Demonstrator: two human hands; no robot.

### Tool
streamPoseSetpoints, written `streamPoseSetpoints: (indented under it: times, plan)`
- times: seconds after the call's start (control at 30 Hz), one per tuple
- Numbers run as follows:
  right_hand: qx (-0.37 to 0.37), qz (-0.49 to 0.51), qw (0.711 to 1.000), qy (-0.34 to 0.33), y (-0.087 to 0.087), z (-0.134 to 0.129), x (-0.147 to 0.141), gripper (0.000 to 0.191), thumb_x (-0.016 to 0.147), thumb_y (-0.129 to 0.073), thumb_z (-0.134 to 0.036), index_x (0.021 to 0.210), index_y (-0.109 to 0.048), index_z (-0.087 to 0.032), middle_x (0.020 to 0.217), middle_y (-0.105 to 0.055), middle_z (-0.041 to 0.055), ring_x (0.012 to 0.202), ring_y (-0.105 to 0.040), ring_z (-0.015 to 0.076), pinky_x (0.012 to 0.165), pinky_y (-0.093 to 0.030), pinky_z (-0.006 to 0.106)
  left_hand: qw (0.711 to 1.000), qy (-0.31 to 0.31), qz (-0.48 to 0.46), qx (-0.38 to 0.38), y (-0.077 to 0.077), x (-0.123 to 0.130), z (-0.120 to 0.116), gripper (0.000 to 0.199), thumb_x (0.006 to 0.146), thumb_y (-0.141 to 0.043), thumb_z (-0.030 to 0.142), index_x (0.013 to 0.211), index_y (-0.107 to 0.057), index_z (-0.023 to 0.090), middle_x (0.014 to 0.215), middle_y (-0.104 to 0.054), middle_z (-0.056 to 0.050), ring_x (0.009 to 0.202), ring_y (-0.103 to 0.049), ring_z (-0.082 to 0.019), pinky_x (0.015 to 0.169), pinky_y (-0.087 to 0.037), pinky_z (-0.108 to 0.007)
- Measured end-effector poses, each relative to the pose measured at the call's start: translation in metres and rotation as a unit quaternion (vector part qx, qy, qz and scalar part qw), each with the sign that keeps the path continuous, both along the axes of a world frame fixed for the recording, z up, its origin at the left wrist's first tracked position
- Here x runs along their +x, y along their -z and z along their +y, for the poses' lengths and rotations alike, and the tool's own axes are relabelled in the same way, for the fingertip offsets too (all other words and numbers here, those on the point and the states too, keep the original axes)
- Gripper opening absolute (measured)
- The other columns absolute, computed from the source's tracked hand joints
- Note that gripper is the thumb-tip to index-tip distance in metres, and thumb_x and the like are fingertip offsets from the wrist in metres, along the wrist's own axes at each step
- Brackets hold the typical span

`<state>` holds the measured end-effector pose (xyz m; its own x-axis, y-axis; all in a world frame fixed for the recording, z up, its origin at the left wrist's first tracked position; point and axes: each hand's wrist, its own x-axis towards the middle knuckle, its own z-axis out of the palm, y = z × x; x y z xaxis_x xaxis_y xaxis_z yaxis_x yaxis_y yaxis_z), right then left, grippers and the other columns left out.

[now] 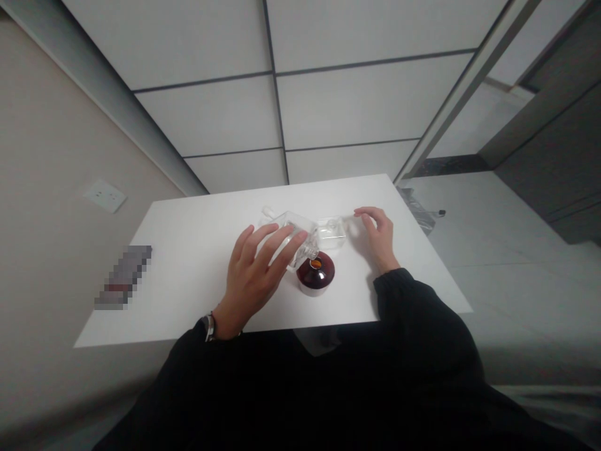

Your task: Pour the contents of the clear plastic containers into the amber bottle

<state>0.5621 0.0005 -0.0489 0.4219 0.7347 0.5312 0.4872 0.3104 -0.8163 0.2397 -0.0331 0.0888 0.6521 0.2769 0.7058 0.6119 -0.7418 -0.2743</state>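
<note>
My left hand [253,272] grips a square clear glass bottle [288,235], which lies tilted with its neck pointing down and to the right. The bottle's mouth sits just above a round dark red glass jar [315,273], whose small top opening shows orange. I cannot tell whether they touch. My right hand [379,238] rests on the table with its fingers apart, the fingertips near the thin handle of a small clear glass vessel [331,233]. A small whitish piece [268,212] lies beyond the bottle.
A white table [188,250] holds these items, with its edges running all round them. A pixelated object [123,277] lies at the left, beside a wall socket plate [105,195]. A grey bag [416,210] sits on the floor beyond the right corner. A watch [209,326] circles my left wrist.
</note>
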Motion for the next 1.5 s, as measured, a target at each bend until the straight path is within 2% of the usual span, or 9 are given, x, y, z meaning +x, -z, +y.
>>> streamPoseSetpoints:
  times: [0.4, 0.57, 0.67, 0.87, 1.1, 1.3, 1.5]
  plan:
    - [0.000, -0.005, 1.000, 0.000, -0.0008, -0.0005, 0.0001, 0.030, 0.100, -0.059, -0.051, 0.096, -0.076, -0.027, 0.099, -0.079, 0.0059, 0.107, -0.070, 0.0292, 0.104, -0.052, 0.052, 1.000, 0.001, -0.004, -0.024, 0.0031, -0.0033, -0.0014, 0.068, 0.102, -0.069, 0.016, 0.164, -0.045, 0.029, 0.138, -0.076, -0.007, 0.134, -0.065, -0.023, 0.128, -0.041, -0.041]
    - [0.003, -0.002, 1.000, -0.002, -0.0005, -0.0008, -0.0002, 0.030, 0.100, -0.059, -0.050, 0.095, -0.076, -0.026, 0.099, -0.079, 0.0059, 0.107, -0.070, 0.0293, 0.105, -0.051, 0.052, 1.000, -0.002, 0.007, 0.001, 0.0021, -0.0030, -0.0016, 0.057, 0.102, -0.070, 0.017, 0.156, -0.055, 0.023, 0.133, -0.078, -0.007, 0.133, -0.066, -0.023, 0.130, -0.039, -0.041]
    - [0.002, -0.002, 1.000, -0.001, -0.0010, -0.0010, -0.0004, 0.030, 0.100, -0.059, -0.050, 0.095, -0.076, -0.027, 0.100, -0.079, 0.0057, 0.107, -0.070, 0.0291, 0.105, -0.051, 0.052, 1.000, -0.005, 0.005, 0.006, 0.0018, -0.0026, -0.0015, 0.054, 0.102, -0.071, 0.017, 0.153, -0.057, 0.024, 0.133, -0.078, -0.006, 0.132, -0.066, -0.023, 0.129, -0.039, -0.041]
    - [0.003, -0.003, 1.000, 0.002, -0.0020, -0.0010, -0.0003, 0.031, 0.100, -0.058, -0.051, 0.094, -0.076, -0.027, 0.098, -0.079, 0.0059, 0.105, -0.070, 0.0292, 0.103, -0.052, 0.051, 1.000, 0.003, 0.002, 0.004, 0.0016, -0.0028, -0.0021, 0.064, 0.099, -0.073, 0.014, 0.159, -0.052, 0.024, 0.132, -0.078, -0.007, 0.133, -0.066, -0.023, 0.131, -0.038, -0.041]
    - [0.001, -0.005, 1.000, 0.006, -0.0020, -0.0006, 0.0003, 0.034, 0.100, -0.057, -0.055, 0.093, -0.076, -0.027, 0.097, -0.079, 0.0051, 0.105, -0.070, 0.0288, 0.103, -0.052, 0.050, 1.000, 0.005, -0.008, -0.013, 0.0043, -0.0047, -0.0022, 0.073, 0.100, -0.069, 0.012, 0.166, -0.043, 0.031, 0.136, -0.077, -0.005, 0.136, -0.066, -0.022, 0.132, -0.038, -0.042]
    - [0.003, 0.000, 1.000, 0.006, -0.0016, -0.0008, 0.0009, 0.031, 0.100, -0.059, -0.051, 0.096, -0.077, -0.027, 0.097, -0.079, 0.0054, 0.106, -0.070, 0.0292, 0.103, -0.051, 0.051, 1.000, 0.006, 0.004, 0.003, 0.0016, -0.0044, -0.0022, 0.067, 0.100, -0.067, 0.009, 0.162, -0.049, 0.027, 0.134, -0.079, -0.005, 0.134, -0.067, -0.022, 0.133, -0.036, -0.041]
    - [0.006, 0.002, 1.000, 0.008, -0.0019, -0.0011, 0.0018, 0.033, 0.100, -0.059, -0.055, 0.095, -0.076, -0.027, 0.095, -0.079, 0.0047, 0.104, -0.070, 0.0286, 0.102, -0.051, 0.051, 0.999, 0.011, -0.007, -0.034, 0.0034, -0.0051, -0.0027, 0.080, 0.100, -0.069, 0.011, 0.170, -0.037, 0.034, 0.139, -0.076, -0.004, 0.136, -0.065, -0.022, 0.132, -0.038, -0.043]
